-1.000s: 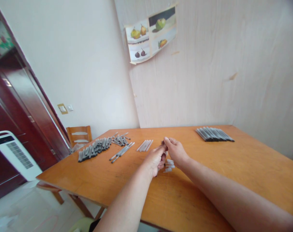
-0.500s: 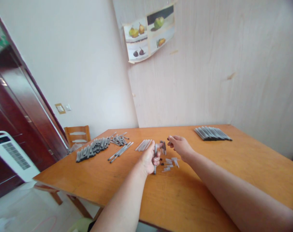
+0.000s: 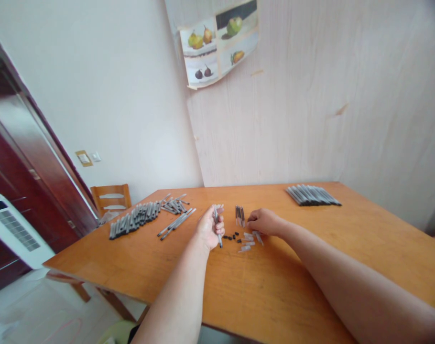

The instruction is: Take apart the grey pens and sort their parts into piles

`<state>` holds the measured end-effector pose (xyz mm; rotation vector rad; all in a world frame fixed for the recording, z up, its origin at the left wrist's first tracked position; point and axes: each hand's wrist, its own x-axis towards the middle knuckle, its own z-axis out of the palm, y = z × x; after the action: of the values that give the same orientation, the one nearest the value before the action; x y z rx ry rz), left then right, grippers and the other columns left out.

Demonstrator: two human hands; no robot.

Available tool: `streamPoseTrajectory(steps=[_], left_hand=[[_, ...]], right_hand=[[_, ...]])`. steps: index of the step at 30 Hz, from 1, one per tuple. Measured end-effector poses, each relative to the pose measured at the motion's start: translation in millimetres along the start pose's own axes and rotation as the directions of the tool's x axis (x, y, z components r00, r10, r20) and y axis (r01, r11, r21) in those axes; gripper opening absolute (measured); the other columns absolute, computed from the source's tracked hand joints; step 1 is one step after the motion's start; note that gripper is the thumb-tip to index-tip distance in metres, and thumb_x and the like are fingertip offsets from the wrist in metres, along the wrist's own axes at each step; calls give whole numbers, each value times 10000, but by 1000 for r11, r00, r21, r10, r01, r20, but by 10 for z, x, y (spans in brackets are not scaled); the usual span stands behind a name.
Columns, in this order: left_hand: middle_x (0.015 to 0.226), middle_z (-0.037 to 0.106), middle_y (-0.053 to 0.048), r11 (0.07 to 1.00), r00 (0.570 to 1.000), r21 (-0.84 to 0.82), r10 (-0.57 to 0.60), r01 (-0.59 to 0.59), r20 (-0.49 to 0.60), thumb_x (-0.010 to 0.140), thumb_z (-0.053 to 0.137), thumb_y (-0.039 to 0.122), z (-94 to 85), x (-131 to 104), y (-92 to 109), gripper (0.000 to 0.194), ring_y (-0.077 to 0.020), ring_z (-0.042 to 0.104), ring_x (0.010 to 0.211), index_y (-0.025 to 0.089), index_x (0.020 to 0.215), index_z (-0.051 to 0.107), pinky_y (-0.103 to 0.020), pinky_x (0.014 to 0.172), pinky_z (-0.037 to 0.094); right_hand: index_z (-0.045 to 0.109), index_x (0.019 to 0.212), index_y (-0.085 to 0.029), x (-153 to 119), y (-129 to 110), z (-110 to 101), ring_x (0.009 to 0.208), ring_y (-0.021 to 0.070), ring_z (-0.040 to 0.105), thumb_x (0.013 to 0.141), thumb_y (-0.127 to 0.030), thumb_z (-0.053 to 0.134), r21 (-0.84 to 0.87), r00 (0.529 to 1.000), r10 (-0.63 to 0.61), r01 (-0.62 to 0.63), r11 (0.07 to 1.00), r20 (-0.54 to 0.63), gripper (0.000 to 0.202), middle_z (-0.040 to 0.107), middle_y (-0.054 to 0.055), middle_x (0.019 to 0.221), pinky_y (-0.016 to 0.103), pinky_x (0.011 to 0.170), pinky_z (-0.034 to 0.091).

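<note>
My left hand [image 3: 209, 228] is closed round a slim grey pen [image 3: 218, 229], which slants with its dark end toward the table edge. Pale tubes [image 3: 220, 207] show partly behind the left fingers. My right hand [image 3: 265, 221] is low over the table, palm down, its fingers drawn together; whatever they may grip is hidden. Just below it lie several clear pen caps [image 3: 247, 239]. Several small black plugs [image 3: 230, 238] are scattered between the hands. A short row of thin dark sticks with pale ends [image 3: 240, 216] lies left of my right fingertips.
A long pile of grey pens [image 3: 135, 220] covers the table's left side, with looser pens [image 3: 174, 206] beyond it and a few separate pens [image 3: 176, 223] beside it. At the back right lies a neat row of pens [image 3: 312, 196]. A wooden chair [image 3: 111, 197] stands behind the table.
My left hand has shifted left with the pen, away from the dark sticks. The right hand has come down toward the clear caps. The view has moved slightly.
</note>
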<state>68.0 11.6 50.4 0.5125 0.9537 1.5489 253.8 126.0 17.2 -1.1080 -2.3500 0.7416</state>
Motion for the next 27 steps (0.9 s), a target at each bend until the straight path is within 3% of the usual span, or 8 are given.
streamPoseTrajectory(steps=[6, 14, 27], left_hand=[[544, 459, 44, 1000, 998, -24, -2, 1, -55, 891, 497, 416, -25, 49, 15, 290, -25, 290, 351, 146, 843, 592, -162, 367, 184], [547, 473, 34, 997, 990, -60, 46, -55, -135, 909, 457, 361, -91, 75, 89, 263, -45, 345, 373, 144, 821, 576, -166, 376, 240], [560, 483, 20, 986, 972, -103, 106, -130, -212, 906, 453, 316, -157, 117, 122, 229, -55, 366, 385, 147, 789, 553, -162, 370, 255]], right_hand=[[692, 697, -190, -60, -116, -7, 568, 119, 525, 687, -268, 603, 52, 989, -115, 110, 993, 97, 119, 632, -17, 614, 220, 521, 345], [676, 671, -171, -162, -309, -74, 568, 105, 515, 679, -208, 570, 25, 945, -100, 97, 995, 310, 113, 592, -31, 583, 198, 522, 343], [612, 578, -172, -224, -359, -132, 545, 108, 483, 634, -186, 524, 111, 924, -56, 14, 994, 378, 105, 543, -22, 550, 213, 536, 367]])
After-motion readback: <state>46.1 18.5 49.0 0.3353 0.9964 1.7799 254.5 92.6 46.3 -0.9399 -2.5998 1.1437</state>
